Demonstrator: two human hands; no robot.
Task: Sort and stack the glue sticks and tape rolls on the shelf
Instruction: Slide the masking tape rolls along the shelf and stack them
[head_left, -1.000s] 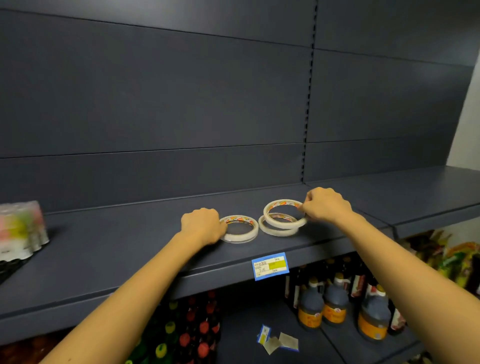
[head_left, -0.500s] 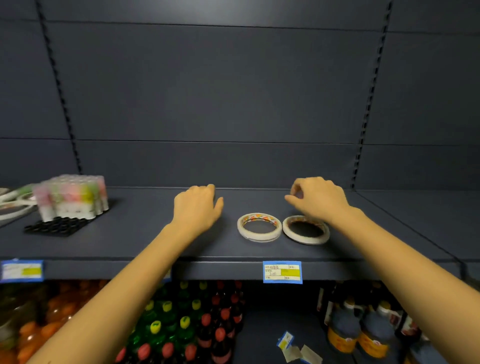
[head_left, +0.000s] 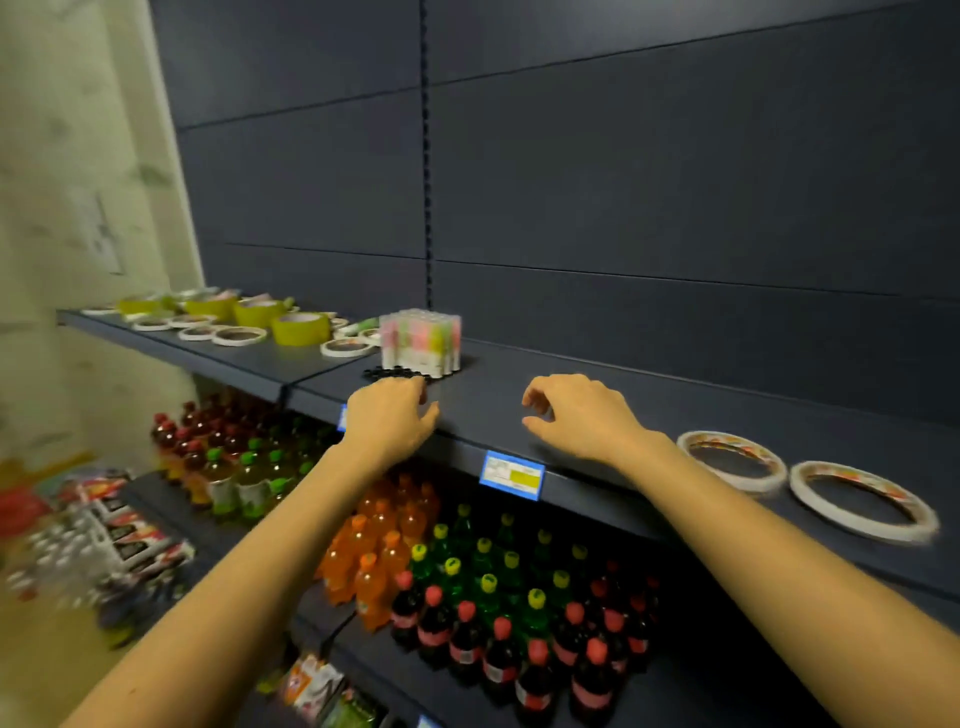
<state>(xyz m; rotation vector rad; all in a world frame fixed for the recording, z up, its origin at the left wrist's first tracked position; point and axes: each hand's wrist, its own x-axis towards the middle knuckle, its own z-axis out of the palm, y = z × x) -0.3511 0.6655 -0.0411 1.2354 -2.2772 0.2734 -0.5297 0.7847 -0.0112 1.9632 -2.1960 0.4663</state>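
A block of pastel glue sticks (head_left: 420, 342) stands upright on the dark shelf (head_left: 597, 415), with a black tray (head_left: 395, 372) in front of it. My left hand (head_left: 390, 418) hovers just before that tray, fingers relaxed, holding nothing. My right hand (head_left: 576, 418) hangs over the bare shelf, fingers loosely curled and empty. Two flat white tape rolls (head_left: 732, 460) (head_left: 862, 501) lie side by side at the right. Further left lie several yellow-green tape rolls (head_left: 301, 327) and thin white tape rolls (head_left: 239, 335).
A blue price label (head_left: 511, 474) sits on the shelf's front edge. Below stand rows of orange, green and red-capped drink bottles (head_left: 467, 587). Packaged goods (head_left: 119, 535) lie blurred at the lower left. A pale wall (head_left: 78, 182) bounds the shelf on the left.
The view has swung left. Both hands left the two white tape rolls, which now lie at the right, and moved left toward the glue sticks. The right-hand stack reads as a single ring here.
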